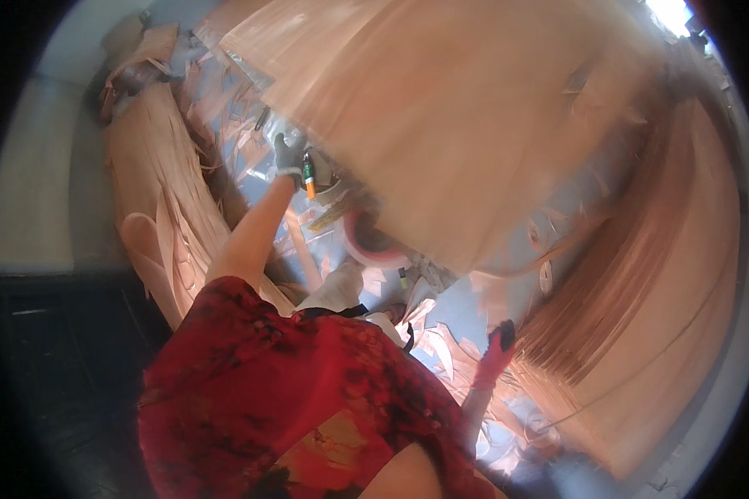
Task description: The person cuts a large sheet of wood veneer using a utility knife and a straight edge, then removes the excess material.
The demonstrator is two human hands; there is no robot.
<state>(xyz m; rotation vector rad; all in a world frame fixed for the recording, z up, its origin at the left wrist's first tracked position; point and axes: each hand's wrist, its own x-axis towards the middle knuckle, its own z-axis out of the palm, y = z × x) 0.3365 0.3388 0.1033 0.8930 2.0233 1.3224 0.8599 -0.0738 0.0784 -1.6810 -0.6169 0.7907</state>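
My left hand (288, 156), in a grey glove, reaches forward to the left edge of a large tan veneer sheet (474, 125). Its fingers look spread, and I see nothing gripped in them. Beside that wrist is a small green and orange tool or container (310, 175). Low on the right, my right hand (497, 353) wears a pink-red glove with dark fingers. It is close to the near edge of a stack of brown veneer sheets (591, 316); blur hides how its fingers are set. The large sheet is blurred and covers much of the floor ahead.
Another pile of veneer (154, 150), with curled, split edges, lies at the left. Torn veneer strips (445, 349) litter the grey-blue floor. A round reddish-rimmed object (366, 249) shows under the large sheet, next to a straw-coloured brush-like thing (329, 214). A pale wall (33, 175) stands at far left.
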